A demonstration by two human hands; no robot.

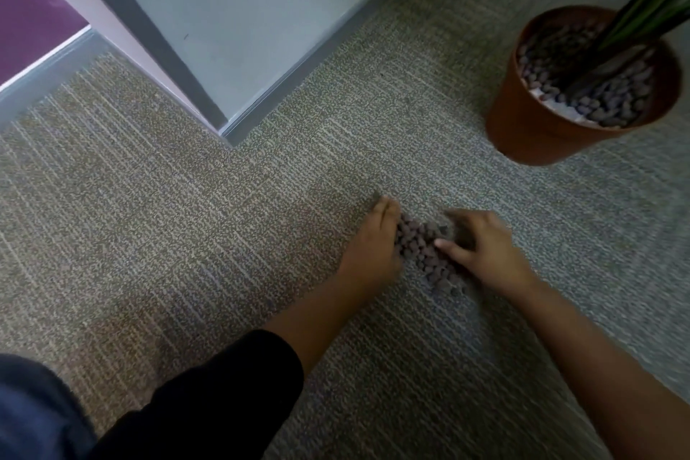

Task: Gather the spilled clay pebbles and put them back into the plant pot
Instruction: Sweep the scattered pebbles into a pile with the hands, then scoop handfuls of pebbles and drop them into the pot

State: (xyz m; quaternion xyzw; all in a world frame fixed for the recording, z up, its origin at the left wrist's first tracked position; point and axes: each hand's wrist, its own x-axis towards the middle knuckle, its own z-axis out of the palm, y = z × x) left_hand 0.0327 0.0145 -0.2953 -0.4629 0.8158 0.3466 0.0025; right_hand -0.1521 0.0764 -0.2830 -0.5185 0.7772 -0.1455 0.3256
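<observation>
A small heap of grey-brown clay pebbles lies on the carpet between my two hands. My left hand stands on its edge against the left side of the heap, fingers straight and together. My right hand rests on the right side, fingers curled over the pebbles, thumb pointing left across them. Whether it grips any is hidden. The terracotta plant pot stands at the upper right, filled with pebbles around dark green leaves.
Grey striped carpet covers the floor. A wall corner with a grey skirting board juts in at the upper middle. A purple panel sits at the far left. My knee in blue cloth is at the lower left.
</observation>
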